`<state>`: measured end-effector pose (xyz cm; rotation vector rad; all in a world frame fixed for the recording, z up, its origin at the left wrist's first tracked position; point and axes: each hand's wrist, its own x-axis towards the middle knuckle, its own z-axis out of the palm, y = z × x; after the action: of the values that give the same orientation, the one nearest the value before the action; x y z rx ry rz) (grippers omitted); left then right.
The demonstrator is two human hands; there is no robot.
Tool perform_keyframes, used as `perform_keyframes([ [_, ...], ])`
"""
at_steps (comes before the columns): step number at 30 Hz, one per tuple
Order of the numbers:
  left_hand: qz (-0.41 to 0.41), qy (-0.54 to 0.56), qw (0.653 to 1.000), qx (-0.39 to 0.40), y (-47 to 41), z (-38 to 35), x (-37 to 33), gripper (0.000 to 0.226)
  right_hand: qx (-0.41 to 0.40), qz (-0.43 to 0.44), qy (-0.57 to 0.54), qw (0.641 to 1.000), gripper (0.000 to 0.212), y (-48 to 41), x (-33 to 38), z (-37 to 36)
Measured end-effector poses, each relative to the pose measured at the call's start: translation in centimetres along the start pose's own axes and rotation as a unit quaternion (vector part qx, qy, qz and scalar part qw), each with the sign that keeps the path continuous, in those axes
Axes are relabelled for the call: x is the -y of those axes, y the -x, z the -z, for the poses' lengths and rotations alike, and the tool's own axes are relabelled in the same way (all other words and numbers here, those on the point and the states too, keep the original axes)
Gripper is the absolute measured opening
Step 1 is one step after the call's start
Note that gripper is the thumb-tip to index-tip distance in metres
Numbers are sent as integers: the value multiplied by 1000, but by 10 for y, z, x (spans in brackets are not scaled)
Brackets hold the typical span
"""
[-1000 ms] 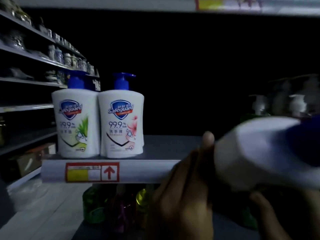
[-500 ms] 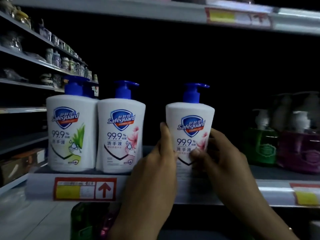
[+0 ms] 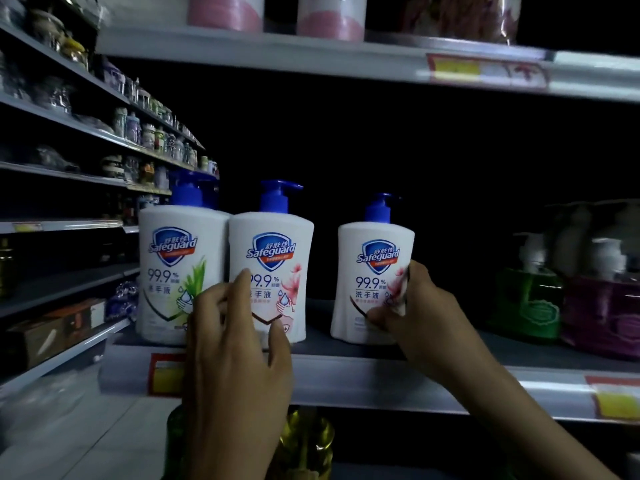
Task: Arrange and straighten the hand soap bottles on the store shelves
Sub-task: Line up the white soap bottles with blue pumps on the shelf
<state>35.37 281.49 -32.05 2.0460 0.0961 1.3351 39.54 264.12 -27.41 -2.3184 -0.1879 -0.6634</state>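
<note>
My left hand (image 3: 239, 341) has left the right bottle (image 3: 374, 271) and gone across to the middle bottle (image 3: 273, 268). Its fingers are spread and lightly bent over the front of the label. I cannot tell whether they press yet.

My right hand (image 3: 415, 313) has stayed where it was. It grips the right bottle low down, thumb across the front and fingers curled round the right side. That bottle stands upright near the front of the shelf (image 3: 381, 375), label toward me, well apart from the other two.

The middle bottle touches the left bottle (image 3: 180, 265), and both face out at the shelf's left end.

I judge the step is closing the gap. I should steady the middle bottle with the left hand, so the pair is not knocked. Then I slide the right bottle left along the shelf, keeping its base flat and its label square, until it sits just beside the middle one. Gripping low will keep it from tipping. Green packs (image 3: 526, 299) sit far right.
</note>
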Motion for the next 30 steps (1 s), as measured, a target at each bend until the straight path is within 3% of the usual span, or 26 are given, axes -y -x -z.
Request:
perform_keyframes([
  [18, -41, -27, 999, 17, 6, 1, 5, 67, 27, -11, 39, 999, 50, -29, 12, -33],
  [21, -72, -15, 997, 5, 16, 1, -4, 57, -67, 72, 150, 984, 42, -7, 9, -23],
  [24, -156, 16, 988, 3, 39, -8, -15, 37, -194, 201, 210, 937, 37, 31, -14, -11],
  [27, -277, 47, 960, 21, 75, -32, -24, 28, -203, 284, 166, 922, 18, 70, -61, -9],
  [30, -330, 57, 933, 129, 114, -68, -32, 26, -173, 311, 138, 924, 13, 93, -124, -7],
])
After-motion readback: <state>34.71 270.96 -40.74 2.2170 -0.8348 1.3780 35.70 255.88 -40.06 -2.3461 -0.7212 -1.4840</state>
